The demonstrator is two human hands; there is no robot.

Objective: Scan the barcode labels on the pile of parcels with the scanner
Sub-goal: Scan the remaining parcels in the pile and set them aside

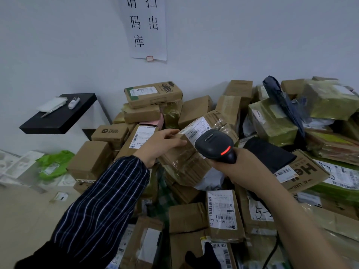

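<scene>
Big pile of parcels (pixel 187 218) heaped against the wall, mostly brown boxes. On top, one taped parcel (pixel 184 164) tipped up, with its long side running from low and near to high and far right. Left grip (pixel 159 144) curled round its upper left corner, holding it steady. Right grip (pixel 240 166) wrapped tight round the handle of the black scanner (pixel 213 146). White barcode label (pixel 196 129) just up and left of the scanner's nose, very close. Probably only a small aim needed.

"请扫码出库" on wall notice (pixel 147 29)
</scene>
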